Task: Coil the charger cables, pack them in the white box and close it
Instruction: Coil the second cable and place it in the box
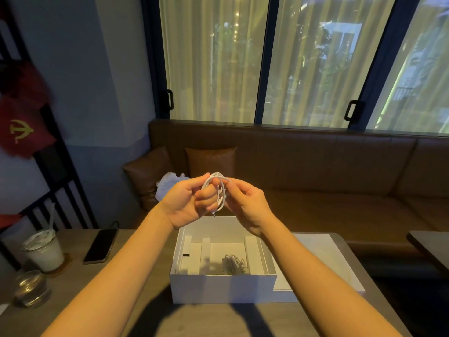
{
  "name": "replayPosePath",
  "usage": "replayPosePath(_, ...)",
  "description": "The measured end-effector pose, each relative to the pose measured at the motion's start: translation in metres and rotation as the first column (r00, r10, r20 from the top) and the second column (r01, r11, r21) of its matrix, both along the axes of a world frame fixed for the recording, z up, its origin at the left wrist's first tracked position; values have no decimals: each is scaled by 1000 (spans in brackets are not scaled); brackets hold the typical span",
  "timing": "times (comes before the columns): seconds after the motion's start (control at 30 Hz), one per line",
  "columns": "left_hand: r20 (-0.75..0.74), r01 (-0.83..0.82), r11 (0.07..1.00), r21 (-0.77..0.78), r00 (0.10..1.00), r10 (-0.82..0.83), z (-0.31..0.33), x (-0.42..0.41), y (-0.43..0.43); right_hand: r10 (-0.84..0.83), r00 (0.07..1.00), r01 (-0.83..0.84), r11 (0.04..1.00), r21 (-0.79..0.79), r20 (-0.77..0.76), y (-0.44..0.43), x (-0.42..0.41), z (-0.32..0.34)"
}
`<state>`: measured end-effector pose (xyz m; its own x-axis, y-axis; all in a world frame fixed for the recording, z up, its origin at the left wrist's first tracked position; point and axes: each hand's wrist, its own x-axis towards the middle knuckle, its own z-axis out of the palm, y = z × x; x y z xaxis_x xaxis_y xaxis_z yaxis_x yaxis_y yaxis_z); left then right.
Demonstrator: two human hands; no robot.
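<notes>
Fig.: left hand (184,203) & right hand (245,203) closed on cable (215,188) coil above white box (223,288), desk centre. Light, limp, probably springy; pinch across loops.

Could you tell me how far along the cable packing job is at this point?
Done: one coiled cable already lies inside the open white box. In hand: the left hand and right hand wind a second cable above it. Left: drop that in, then fit the lid lying beside the box.
</notes>
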<state>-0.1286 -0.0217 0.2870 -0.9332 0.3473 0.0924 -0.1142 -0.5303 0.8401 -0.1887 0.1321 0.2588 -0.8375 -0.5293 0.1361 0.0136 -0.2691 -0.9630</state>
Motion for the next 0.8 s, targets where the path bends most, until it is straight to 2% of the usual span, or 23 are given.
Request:
replayPosePath(0.07, -22, 157, 960, 234, 988, -156, -10, -5, -4, 201, 963, -169, 969, -178, 178, 0, -2, -2)
replayPosePath(0.1, -43, 228, 917, 328, 973, -227, -16, -8, -7, 274, 940, -230, 950, -212, 205, 1, -4, -3)
replayPosePath(0.17, -43, 219, 882, 418, 974, -221, -30, -13, -12, 280, 948, -262, 956, -132, 149, 3, -11, -1)
replayPosePath(0.27, 39, 3, 914, 406, 999, -21, -38, -14, -12, 5, 1000, -4, 997, 72, -23, 0, -17, 3)
replayPosePath(0.33, 129, -196, 907, 373, 979, 159, -41, -18, -9, -119, 993, 119, 990, 76, -6, -3, -21, 0)
replayPosePath(0.4, 196, -287, 889, 357, 953, 229, -46, -27, -8, -135, 989, 133, 990, 48, 57, -6, -24, -6)
replayPosePath(0.5, 270, -312, 891, 329, 936, 227, -58, -47, -11, -155, 969, 157, 988, 6, 192, -13, -27, -19)
replayPosePath(0.7, 367, -247, 929, 276, 920, 135, -86, -79, -10, -293, 913, 276, 956, 100, 283, -21, -46, -56)
replayPosePath(0.8, 473, -303, 931, 205, 863, 177, -103, -94, -13, -308, 884, 278, 951, 134, 351, -22, -61, -70)
